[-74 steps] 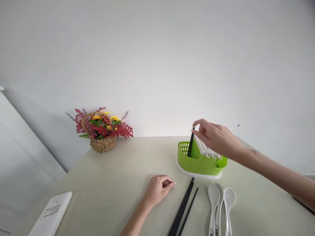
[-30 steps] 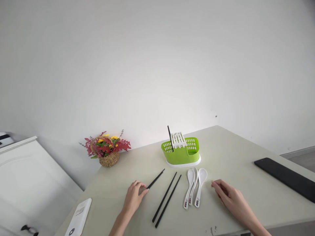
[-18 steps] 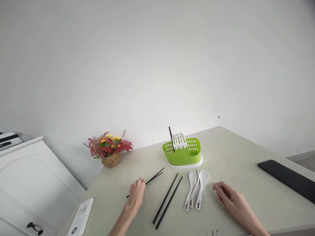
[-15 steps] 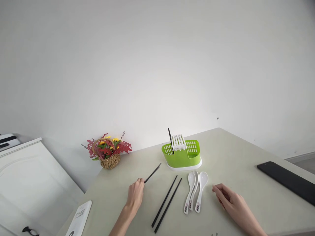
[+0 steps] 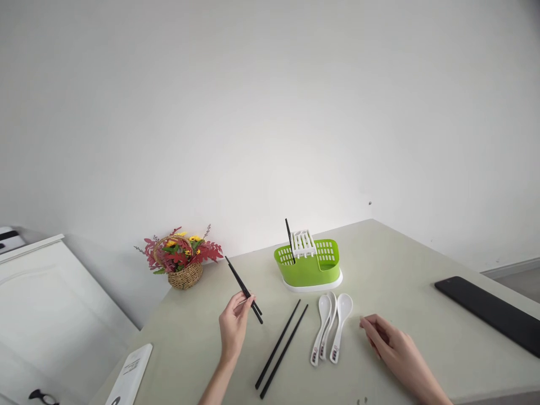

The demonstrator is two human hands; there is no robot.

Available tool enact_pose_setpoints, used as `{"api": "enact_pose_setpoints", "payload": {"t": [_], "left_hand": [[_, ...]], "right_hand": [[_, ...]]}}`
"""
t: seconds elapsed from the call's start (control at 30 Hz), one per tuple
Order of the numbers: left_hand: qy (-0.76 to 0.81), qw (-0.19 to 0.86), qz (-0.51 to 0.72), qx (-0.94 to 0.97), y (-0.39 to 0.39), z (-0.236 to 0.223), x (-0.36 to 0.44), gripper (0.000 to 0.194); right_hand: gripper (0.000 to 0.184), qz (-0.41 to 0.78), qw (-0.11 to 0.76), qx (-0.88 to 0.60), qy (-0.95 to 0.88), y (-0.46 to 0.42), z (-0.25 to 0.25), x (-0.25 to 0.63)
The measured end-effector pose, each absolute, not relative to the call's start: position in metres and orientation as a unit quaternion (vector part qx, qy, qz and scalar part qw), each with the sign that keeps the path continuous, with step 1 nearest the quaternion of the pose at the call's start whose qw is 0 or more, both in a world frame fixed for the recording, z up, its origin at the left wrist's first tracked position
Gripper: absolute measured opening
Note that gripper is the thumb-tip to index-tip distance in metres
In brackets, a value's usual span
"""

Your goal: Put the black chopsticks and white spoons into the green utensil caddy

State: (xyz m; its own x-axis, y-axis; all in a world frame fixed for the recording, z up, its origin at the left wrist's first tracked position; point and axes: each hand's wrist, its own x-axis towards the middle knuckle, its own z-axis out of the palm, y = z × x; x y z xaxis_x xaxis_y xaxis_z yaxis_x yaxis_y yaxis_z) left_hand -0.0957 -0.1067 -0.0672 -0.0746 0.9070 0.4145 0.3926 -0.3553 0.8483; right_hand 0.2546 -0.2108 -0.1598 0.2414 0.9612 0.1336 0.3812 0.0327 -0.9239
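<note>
My left hand (image 5: 235, 323) pinches a pair of black chopsticks (image 5: 238, 281) above the table, their thin ends pointing up and to the left. Two more black chopsticks (image 5: 282, 350) lie side by side on the table to its right. Beside them rest three white spoons (image 5: 340, 323) with patterned handle ends. My right hand (image 5: 390, 346) is by the spoons near the table surface, fingers curled; whether anything is inside them is hidden. Behind the spoons stands a green utensil basket (image 5: 310, 275) with a white slotted rack (image 5: 304, 243). A black chopstick (image 5: 289, 233) stands upright in its left compartment.
A wicker basket of artificial flowers (image 5: 185, 275) stands by the wall at the back left. A white flat box (image 5: 130, 374) lies at the table's left edge. On the right is a long black object (image 5: 485, 312). A white cabinet (image 5: 54, 304) is at far left.
My left hand has turned the chopsticks, so their thin ends now point up and left rather than up and right. My right hand stays in place by the spoons.
</note>
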Motion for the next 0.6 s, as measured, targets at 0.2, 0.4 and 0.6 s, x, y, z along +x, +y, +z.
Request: {"api": "enact_pose_setpoints", "payload": {"t": [0.2,0.4,0.6], "left_hand": [[0.507,0.213,0.53,0.645,-0.108,-0.076,-0.102,0.044],[0.506,0.229,0.53,0.64,-0.109,-0.089,-0.101,0.037],[0.517,0.262,0.536,0.614,-0.112,-0.096,-0.105,0.037]], "right_hand": [[0.047,0.31,0.471,-0.633,-0.531,-0.21,-0.163,0.255],[0.05,0.325,0.461,-0.638,-0.524,-0.211,-0.164,0.254],[0.049,0.32,0.455,-0.638,-0.533,-0.208,-0.167,0.256]]}}
